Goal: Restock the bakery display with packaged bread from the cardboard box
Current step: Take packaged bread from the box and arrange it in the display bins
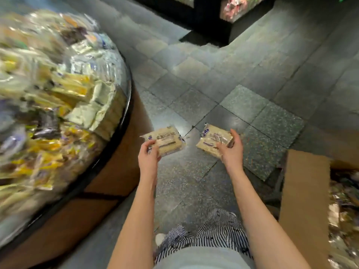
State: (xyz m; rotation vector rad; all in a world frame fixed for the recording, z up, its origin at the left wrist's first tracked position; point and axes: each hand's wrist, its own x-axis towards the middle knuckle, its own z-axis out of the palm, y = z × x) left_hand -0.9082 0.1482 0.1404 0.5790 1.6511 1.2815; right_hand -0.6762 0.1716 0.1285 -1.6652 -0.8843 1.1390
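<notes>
My left hand grips one pale packaged bread by its near end, out over the floor. My right hand grips a second packaged bread, with the thumb on top. Both packs are clear-wrapped with purple print. The round bakery display fills the left, heaped with blurred packs in yellow, white and purple. The open cardboard box stands at the right edge, with more wrapped packs inside.
Grey tiled floor stretches between the display and the box. A dark-framed stand with colourful goods sits at the far top. My striped trousers and a shoe show at the bottom.
</notes>
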